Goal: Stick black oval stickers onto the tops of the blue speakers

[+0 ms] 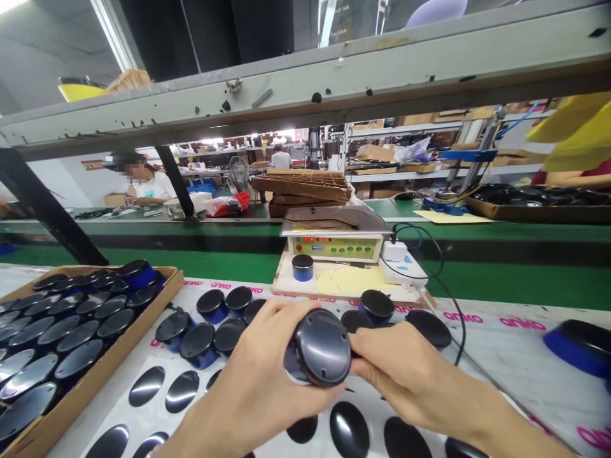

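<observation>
My left hand (258,375) is wrapped around a round black-capped cylinder (323,348), its glossy disc top with small holes tilted toward me. My right hand (405,366) pinches at the cylinder's right rim; what its fingertips hold is hidden. Under both hands lies a white sheet of black oval discs (350,427). Behind my left hand stand several similar black-topped blue cylinders (198,343), and more, such as the cylinder (377,305), stand beyond my right hand.
At left is a cardboard tray (157,299) full of black-topped cylinders. An electronic box (334,248) with lit red indicators stands ahead, beside a white adapter (403,264) and a black cable (461,318). A shelf beam (286,95) crosses above. Another person (153,184) sits across the green bench.
</observation>
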Available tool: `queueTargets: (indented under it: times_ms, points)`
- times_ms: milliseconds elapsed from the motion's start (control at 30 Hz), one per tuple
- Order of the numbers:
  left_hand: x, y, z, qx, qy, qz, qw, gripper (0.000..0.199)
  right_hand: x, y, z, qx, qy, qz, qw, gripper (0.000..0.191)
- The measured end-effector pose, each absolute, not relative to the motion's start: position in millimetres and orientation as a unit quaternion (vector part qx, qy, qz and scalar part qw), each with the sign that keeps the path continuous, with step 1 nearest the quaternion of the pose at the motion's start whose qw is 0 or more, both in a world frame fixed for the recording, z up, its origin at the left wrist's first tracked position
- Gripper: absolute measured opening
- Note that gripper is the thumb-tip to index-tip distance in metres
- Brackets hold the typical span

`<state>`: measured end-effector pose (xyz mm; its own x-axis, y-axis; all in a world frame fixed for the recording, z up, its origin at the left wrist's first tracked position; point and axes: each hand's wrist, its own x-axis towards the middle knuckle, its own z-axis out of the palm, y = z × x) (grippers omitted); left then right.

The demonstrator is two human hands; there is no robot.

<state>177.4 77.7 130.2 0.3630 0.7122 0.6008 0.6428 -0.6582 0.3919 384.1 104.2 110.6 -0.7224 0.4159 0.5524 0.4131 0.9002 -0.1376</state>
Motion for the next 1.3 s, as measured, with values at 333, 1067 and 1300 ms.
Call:
queueTargets:
  times_ms: [333, 1067, 1300]
  points:
    - [197.3, 85.6, 76.3, 0.812, 0.419, 0.326, 0.240, 0.062, 472.0, 142.6, 173.1, -0.624, -0.732, -0.106, 0.250, 0.038]
    - [228.3, 157.8, 30.2, 0.721, 0.445, 0.362, 0.388, 0.063, 446.6, 196.6, 79.2, -0.538, -0.814, 0.154, 0.160, 0.015]
    - [227.6, 151.0, 58.0, 0.724, 0.407, 0.399, 0.389, 0.103, 427.2, 162.4, 111.7, -0.441, -0.827, 0.203, 0.285, 0.038]
